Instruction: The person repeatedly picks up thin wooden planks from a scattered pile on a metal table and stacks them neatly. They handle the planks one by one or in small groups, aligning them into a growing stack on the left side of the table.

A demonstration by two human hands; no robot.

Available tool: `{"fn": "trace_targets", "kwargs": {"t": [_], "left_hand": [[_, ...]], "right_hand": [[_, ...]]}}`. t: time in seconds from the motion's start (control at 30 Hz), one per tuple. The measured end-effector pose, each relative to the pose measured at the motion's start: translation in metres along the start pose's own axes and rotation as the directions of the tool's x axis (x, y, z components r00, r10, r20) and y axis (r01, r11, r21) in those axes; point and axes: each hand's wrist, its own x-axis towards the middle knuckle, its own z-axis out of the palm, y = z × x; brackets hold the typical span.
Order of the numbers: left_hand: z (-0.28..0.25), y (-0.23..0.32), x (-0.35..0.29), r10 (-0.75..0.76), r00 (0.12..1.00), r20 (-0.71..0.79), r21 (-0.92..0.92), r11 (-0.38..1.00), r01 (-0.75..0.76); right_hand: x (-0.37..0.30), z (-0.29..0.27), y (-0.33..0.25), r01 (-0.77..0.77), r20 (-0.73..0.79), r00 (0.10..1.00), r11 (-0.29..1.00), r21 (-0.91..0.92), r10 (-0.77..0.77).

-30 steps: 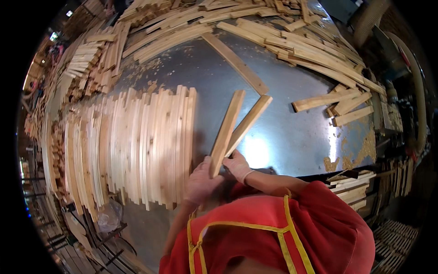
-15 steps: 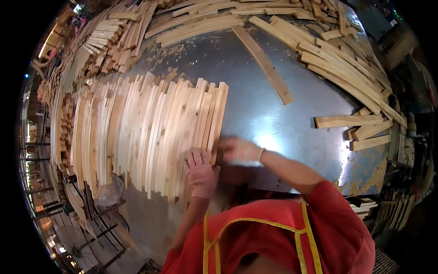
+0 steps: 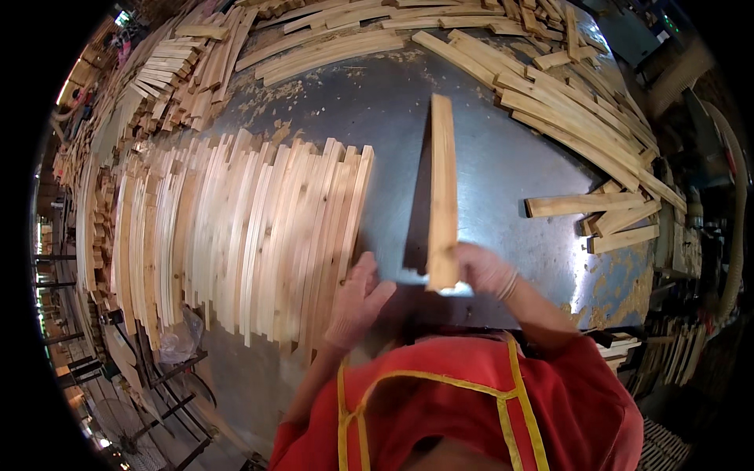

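A pale wooden board (image 3: 444, 180) stands away from the metal tabletop, its shadow falling to its left. My right hand (image 3: 483, 271), in a light glove, grips this board near its close end. Beside the right edge of a long row of wooden strips (image 3: 267, 228) is my left hand (image 3: 357, 302), with its thumb apart from the fingers and nothing in it. Whether its fingertips touch the last strip I cannot tell. The strips lie side by side, their ends uneven.
Loose boards (image 3: 577, 129) lie heaped at the far right, with several shorter pieces (image 3: 585, 204) nearer. Stacked wood (image 3: 177, 71) fills the far left. Sawdust and chips (image 3: 271, 90) are scattered over the metal table (image 3: 377, 102). A clear plastic bag (image 3: 182, 337) hangs at the left edge.
The board that lay slanted on the table is now in my right hand, turned lengthwise toward me. My left hand has come off the top of the strips toward the right.
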Motion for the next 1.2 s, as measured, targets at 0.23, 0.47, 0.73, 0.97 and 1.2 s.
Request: {"fn": "trace_targets", "kwargs": {"t": [0.23,0.47,0.73,0.97,1.2], "left_hand": [[0.039,-0.031,-0.001,0.044,0.957,0.287,-0.467,0.878,0.1],[0.03,-0.069,-0.085,0.013,0.999,-0.034,0.514,0.858,0.007],[0.034,-0.029,-0.065,0.38,0.923,-0.051,0.661,0.706,-0.255],[0.066,0.038,-0.005,0.415,0.907,0.078,0.646,0.672,-0.363],[0.144,0.101,0.075,0.547,0.799,0.25,0.631,0.535,-0.563]], "right_hand": [[0.004,0.042,0.038,-0.116,-0.114,0.988,0.007,-0.993,0.102],[0.065,0.06,0.059,-0.054,-0.32,0.88,0.597,-0.8,-0.35],[0.105,0.072,0.023,0.13,0.111,0.991,0.308,-0.943,-0.077],[-0.089,-0.148,-0.175,-0.524,-0.107,0.761,-0.509,-0.683,-0.64],[-0.074,-0.125,-0.175,-0.283,-0.166,0.946,-0.465,-0.839,-0.277]]}}
